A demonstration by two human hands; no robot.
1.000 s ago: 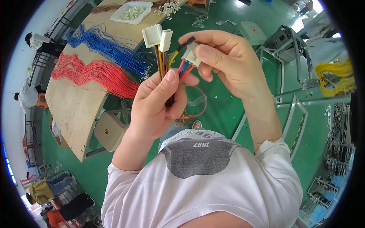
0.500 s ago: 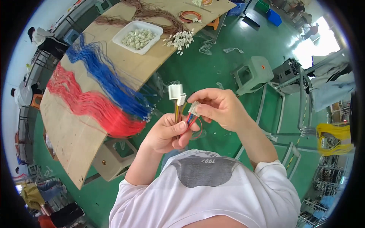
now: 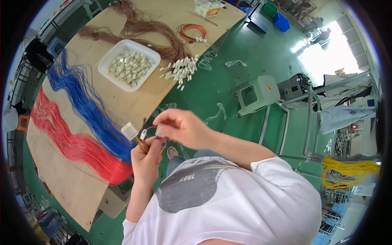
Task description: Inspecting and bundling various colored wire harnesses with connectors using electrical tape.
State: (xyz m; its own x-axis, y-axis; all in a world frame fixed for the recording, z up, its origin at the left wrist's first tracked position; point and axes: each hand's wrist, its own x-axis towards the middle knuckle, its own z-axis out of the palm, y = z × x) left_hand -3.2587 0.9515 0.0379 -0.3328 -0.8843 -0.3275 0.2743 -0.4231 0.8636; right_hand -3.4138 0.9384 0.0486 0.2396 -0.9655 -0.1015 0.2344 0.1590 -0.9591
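Observation:
In my left hand [image 3: 146, 162] is a wire harness, its wires pinched between thumb and fingers. A large white connector [image 3: 129, 131] on yellow-brown wires [image 3: 141, 145] sticks up from that grip, at the edge of the table. My right hand [image 3: 185, 128] is closed at the fingertips on a small white connector, mostly hidden by the fingers. A thin red wire [image 3: 151, 127] loops between the two hands. Just beyond my left hand lie a blue wire bundle [image 3: 96, 102] and a red wire bundle [image 3: 77, 147] on the table.
The wooden table [image 3: 65, 196] carries a white tray [image 3: 107, 79] of small connectors, brown wires [image 3: 151, 30] with white connector ends, and an orange wire coil [image 3: 192, 32]. A grey-green stool [image 3: 257, 94] lies on its side on the green floor. Yellow wires [image 3: 347, 171] hang at right.
Both hands have moved left toward the table edge with the harness, as my view turned. The large white connector now tilts left. My right hand still pinches the small connector.

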